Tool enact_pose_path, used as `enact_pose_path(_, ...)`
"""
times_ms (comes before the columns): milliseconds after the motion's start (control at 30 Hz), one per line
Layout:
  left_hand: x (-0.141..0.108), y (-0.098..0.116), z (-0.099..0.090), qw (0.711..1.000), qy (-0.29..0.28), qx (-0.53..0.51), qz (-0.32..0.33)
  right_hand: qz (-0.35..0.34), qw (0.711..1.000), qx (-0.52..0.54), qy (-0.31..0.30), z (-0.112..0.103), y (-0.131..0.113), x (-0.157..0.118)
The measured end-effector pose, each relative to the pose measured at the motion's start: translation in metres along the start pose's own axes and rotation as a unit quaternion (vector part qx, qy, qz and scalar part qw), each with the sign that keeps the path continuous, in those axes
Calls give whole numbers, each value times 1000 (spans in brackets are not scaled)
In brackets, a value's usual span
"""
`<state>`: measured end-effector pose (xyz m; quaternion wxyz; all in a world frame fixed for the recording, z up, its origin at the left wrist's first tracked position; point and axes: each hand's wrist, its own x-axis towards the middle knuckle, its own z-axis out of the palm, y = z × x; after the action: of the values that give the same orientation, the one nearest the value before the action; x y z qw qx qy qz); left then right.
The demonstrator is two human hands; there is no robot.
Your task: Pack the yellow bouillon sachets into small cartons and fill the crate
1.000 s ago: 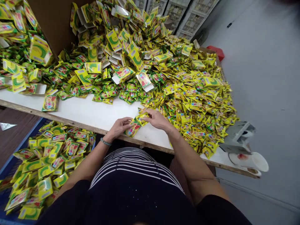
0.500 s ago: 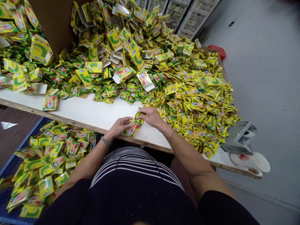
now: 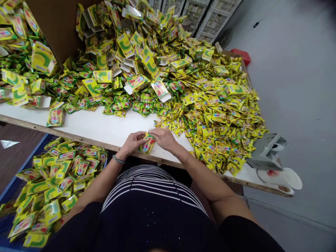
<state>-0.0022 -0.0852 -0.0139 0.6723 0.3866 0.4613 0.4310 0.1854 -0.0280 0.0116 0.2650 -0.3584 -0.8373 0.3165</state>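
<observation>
A small green and yellow printed box (image 3: 147, 144) is between my hands, just above the front edge of the white table (image 3: 97, 127). My left hand (image 3: 133, 143) grips its left side with thumb and fingers, a beaded bracelet on the wrist. At the box's upper right end, my right hand (image 3: 165, 139) has its fingers bent together on the top. What lies under those fingertips is hidden. Just beyond my right hand begins a heap of small yellow sachets (image 3: 217, 115). Green sachets (image 3: 147, 105) lie farther back, left of it.
Open cartons (image 3: 136, 83) are piled over the sachets at the back. One box (image 3: 55, 116) lies near the table edge. Lower left, a blue crate (image 3: 7, 185) holds filled-looking boxes (image 3: 52, 210). A grey metal device (image 3: 266, 152) and white cup (image 3: 285, 179) are at right.
My right hand has moved slightly down and left, onto the box's upper end. The yellow sachet seen at its fingers earlier no longer shows. My left hand stays on the box.
</observation>
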Motion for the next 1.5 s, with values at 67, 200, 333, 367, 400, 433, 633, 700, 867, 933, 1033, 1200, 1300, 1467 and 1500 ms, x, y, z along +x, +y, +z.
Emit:
enact_pose_path(67, -1, 1, 0, 1000, 5, 21, 6, 18, 1000, -22, -9, 5, -3, -1)
enact_pose_path(200, -3, 0, -1, 997, 38, 55, 40, 39, 997, -69, -12, 14, -10, -6)
enact_pose_path(333, -8, -1, 1, 990, 86, 85, 72, 40, 995, -5, 93, 15, -8, -15)
enact_pose_path(367, -9, -1, 1, 988, 91, 98, 76, 52, 988, 12, 147, 15, -6, -18)
enact_pose_path(400, -11, -2, 2, 986, 93, 109, 81, 65, 979, 29, 191, 16, -2, -21)
enact_pose_path(433, -12, -2, 2, 985, 93, 119, 88, 78, 973, 49, 214, 18, 1, -24)
enact_pose_path(633, -10, -7, -3, 971, 74, 196, 112, 167, 950, 222, 144, 43, 19, -36)
enact_pose_path(700, -9, -8, -5, 972, 65, 195, 113, 192, 933, 250, 174, 50, 20, -37)
enact_pose_path(867, -9, -3, -5, 983, 58, 151, 87, 192, 931, 272, 152, 54, 14, -36)
enact_pose_path(933, -8, 0, -5, 986, 54, 138, 80, 192, 935, 270, 127, 51, 12, -32)
enact_pose_path(1033, -7, -1, -6, 985, 51, 141, 81, 176, 942, 249, 138, 43, 12, -26)
enact_pose_path(1200, -5, -9, -9, 992, 64, 83, 76, 83, 984, 134, 82, 21, 8, -16)
enact_pose_path(1300, -4, -10, -8, 994, 67, 60, 67, 79, 989, 117, 38, 12, 5, -9)
enact_pose_path(1467, -4, -8, -5, 995, 66, 46, 55, 102, 989, 104, -1, 4, 8, 3)
enact_pose_path(1500, -4, -8, -5, 996, 64, 45, 53, 115, 987, 114, -7, 3, 9, 5)
